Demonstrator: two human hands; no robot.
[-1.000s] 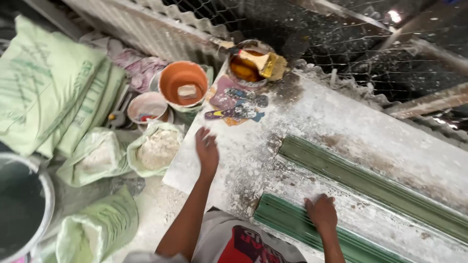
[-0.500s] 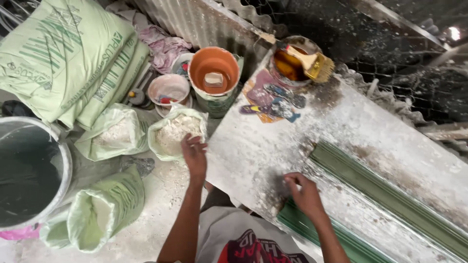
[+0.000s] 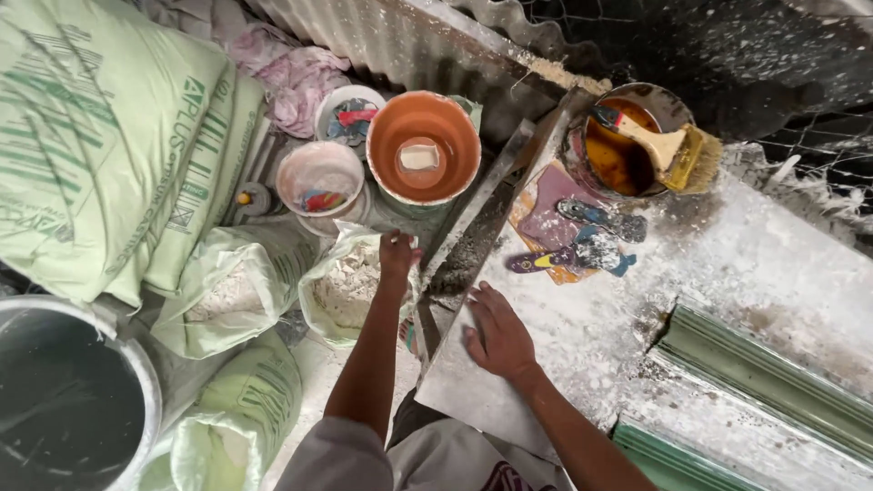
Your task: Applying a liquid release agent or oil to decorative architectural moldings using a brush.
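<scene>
Stacked beyond and to the left of the left hand's fingers: large pale green printed sacks (image 3: 100, 136). Nearer, below and left of those fingers: a big grey bucket (image 3: 64, 400) with dark contents. Flat under the right hand (image 3: 496, 336): a white, dust-caked surface (image 3: 727, 264), its metal edge strip (image 3: 473, 205) running diagonally away from the right fingers toward the far side. Right of the right fingers, well apart: long green moulded strips (image 3: 773, 373), long axes slanting down to the right. Just beyond the left fingers: an orange bucket (image 3: 423, 145) with a small pale block inside, and beside it a white tub (image 3: 320, 177). Directly under and left of the left hand (image 3: 398, 255): an open plastic bag of white powder (image 3: 350, 291), mouth up, touching or nearly touching the fingertips. Left hand the nearer one to that bag; left fingers curled downward at the bag's rim, grip not clear enough to tell. Right fingers spread, palm down, holding nothing. Beyond the right fingers: a tin of amber liquid (image 3: 623, 145) with a brush (image 3: 668, 145) across it, then putty knives (image 3: 591, 236) on a stained card.
</scene>
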